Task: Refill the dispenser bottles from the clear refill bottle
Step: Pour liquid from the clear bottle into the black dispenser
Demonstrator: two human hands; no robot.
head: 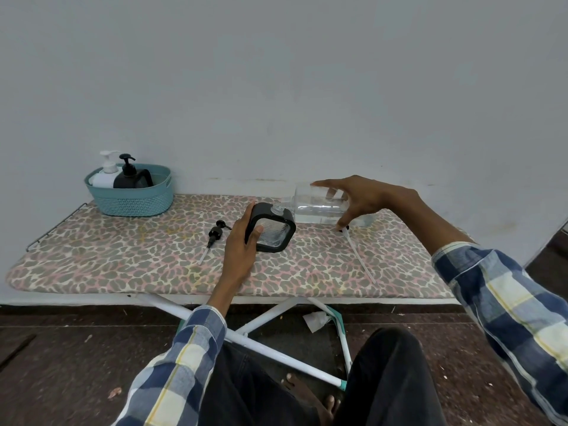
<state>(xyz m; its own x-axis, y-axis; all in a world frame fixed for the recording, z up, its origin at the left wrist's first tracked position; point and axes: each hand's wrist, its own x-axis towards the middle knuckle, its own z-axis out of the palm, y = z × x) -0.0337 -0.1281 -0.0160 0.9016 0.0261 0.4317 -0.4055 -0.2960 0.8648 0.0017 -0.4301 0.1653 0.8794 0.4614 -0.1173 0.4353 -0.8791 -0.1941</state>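
Observation:
My left hand (pixel 241 245) grips a square black-framed dispenser bottle (pixel 272 230) with a clear panel, standing on the board with its neck uncapped. My right hand (pixel 359 199) holds the clear refill bottle (pixel 319 206) tipped on its side, its mouth touching the dispenser's neck. A black pump head (pixel 215 233) with its tube lies on the board to the left of the dispenser. A second pump's white tube (pixel 361 259) lies to the right, its head hidden under my right hand.
A teal basket (pixel 132 198) at the board's back left holds a white pump bottle (pixel 106 175) and a black pump bottle (pixel 132 176). The leopard-print ironing board (pixel 123 259) stands against a white wall. My knees and a bare foot are below its front edge.

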